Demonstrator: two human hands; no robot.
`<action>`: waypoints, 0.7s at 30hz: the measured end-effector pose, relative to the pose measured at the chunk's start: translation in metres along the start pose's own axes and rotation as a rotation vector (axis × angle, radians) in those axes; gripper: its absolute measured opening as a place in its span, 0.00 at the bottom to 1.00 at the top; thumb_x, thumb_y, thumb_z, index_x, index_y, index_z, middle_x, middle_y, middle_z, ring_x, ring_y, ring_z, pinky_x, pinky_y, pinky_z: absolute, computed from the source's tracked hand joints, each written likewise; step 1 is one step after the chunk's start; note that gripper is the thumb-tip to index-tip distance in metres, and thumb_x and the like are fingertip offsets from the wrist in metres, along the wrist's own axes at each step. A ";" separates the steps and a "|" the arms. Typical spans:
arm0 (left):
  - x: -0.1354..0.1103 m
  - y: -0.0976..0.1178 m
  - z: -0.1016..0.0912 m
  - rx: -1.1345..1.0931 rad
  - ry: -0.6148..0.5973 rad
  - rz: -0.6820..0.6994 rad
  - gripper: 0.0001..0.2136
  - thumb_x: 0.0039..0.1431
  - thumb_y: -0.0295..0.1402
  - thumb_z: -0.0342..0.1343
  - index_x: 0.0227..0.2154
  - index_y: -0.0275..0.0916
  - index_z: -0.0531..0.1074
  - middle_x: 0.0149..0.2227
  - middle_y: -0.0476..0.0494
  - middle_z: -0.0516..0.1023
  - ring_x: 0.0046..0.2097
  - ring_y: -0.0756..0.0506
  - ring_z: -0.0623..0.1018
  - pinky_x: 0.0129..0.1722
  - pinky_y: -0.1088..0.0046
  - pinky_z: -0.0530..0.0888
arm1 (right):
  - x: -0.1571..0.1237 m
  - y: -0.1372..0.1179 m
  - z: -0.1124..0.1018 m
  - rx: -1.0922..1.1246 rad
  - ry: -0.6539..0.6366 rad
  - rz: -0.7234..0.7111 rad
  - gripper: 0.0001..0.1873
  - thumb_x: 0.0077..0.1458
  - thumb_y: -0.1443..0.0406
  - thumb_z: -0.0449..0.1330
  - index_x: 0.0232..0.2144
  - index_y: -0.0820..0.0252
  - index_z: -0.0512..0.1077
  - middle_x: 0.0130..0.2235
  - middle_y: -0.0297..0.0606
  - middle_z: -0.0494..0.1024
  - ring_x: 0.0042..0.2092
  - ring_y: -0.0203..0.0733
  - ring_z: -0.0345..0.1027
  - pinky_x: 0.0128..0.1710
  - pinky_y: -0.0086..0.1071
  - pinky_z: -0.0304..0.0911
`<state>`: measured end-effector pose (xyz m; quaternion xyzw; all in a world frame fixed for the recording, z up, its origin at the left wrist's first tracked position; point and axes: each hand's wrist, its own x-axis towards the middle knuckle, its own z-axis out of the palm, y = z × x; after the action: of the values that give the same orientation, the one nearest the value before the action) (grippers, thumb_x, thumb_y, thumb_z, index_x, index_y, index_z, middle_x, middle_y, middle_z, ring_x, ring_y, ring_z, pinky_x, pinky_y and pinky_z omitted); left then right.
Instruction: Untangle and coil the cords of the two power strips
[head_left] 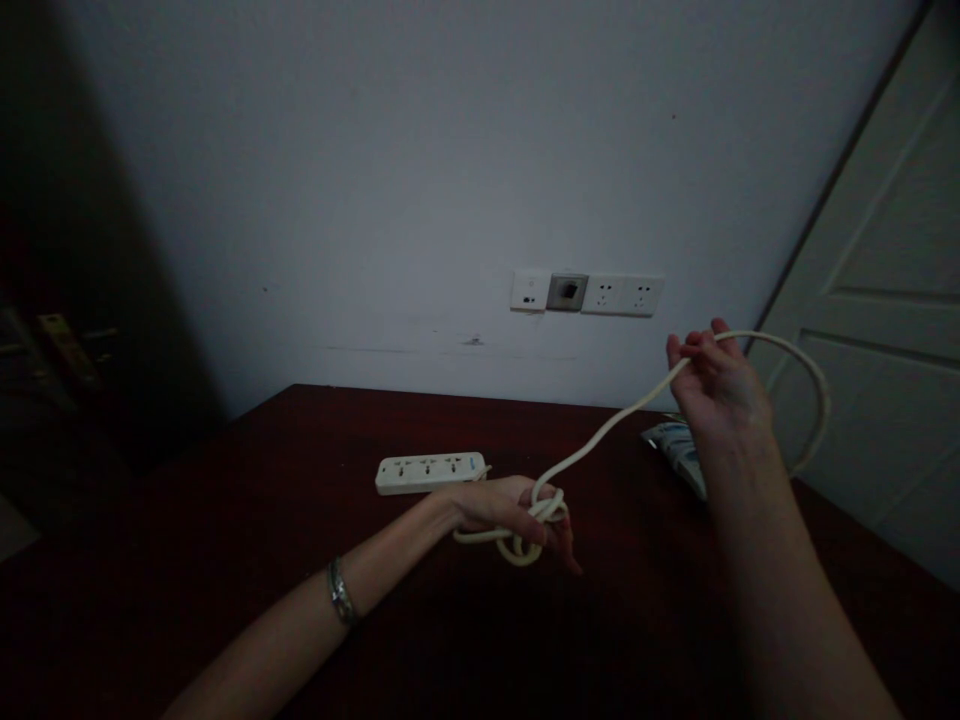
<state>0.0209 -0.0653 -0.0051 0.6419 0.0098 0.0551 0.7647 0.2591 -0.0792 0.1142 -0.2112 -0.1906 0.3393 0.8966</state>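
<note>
A white power strip lies on the dark red table, just behind my left hand. That hand is closed on a tangled bundle of the white cord, with several loops hanging below the fingers. From the bundle the cord rises to the right into my right hand, which is raised and pinches it between the fingers. Past the right hand the cord bends in a wide arc and drops behind my forearm. Its far end is hidden.
The dark red table stands against a pale wall. Wall sockets and a switch plate sit above its back edge. A crumpled plastic packet lies behind my right forearm. A white panelled door is at the right.
</note>
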 end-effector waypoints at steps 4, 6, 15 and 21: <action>0.001 0.001 0.001 0.045 0.056 -0.005 0.18 0.37 0.34 0.66 0.32 0.34 0.69 0.33 0.45 0.75 0.40 0.42 0.77 0.44 0.62 0.68 | -0.001 -0.006 0.000 0.002 0.015 -0.013 0.15 0.53 0.81 0.49 0.35 0.61 0.68 0.29 0.29 0.68 0.25 0.25 0.63 0.43 0.28 0.67; 0.001 0.004 0.004 0.076 0.109 -0.027 0.17 0.36 0.33 0.67 0.31 0.34 0.70 0.33 0.45 0.75 0.40 0.44 0.77 0.41 0.65 0.69 | 0.000 -0.009 -0.002 0.005 0.007 -0.029 0.16 0.53 0.82 0.48 0.35 0.61 0.68 0.29 0.29 0.68 0.26 0.25 0.64 0.43 0.27 0.67; 0.004 0.017 0.013 0.166 0.277 -0.037 0.22 0.27 0.27 0.70 0.29 0.34 0.67 0.29 0.46 0.73 0.37 0.44 0.77 0.31 0.72 0.71 | -0.001 -0.031 -0.003 0.032 0.039 -0.066 0.19 0.55 0.82 0.45 0.31 0.61 0.70 0.29 0.29 0.68 0.26 0.23 0.65 0.40 0.24 0.69; 0.003 0.013 0.007 0.342 0.538 0.032 0.25 0.31 0.32 0.70 0.35 0.34 0.65 0.33 0.43 0.73 0.37 0.44 0.76 0.33 0.70 0.72 | -0.001 -0.041 -0.007 0.035 0.084 -0.082 0.19 0.55 0.82 0.45 0.29 0.61 0.71 0.29 0.29 0.68 0.28 0.24 0.66 0.38 0.23 0.71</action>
<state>0.0231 -0.0700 0.0088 0.7236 0.2109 0.2326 0.6146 0.2837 -0.1093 0.1293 -0.2016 -0.1553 0.2964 0.9205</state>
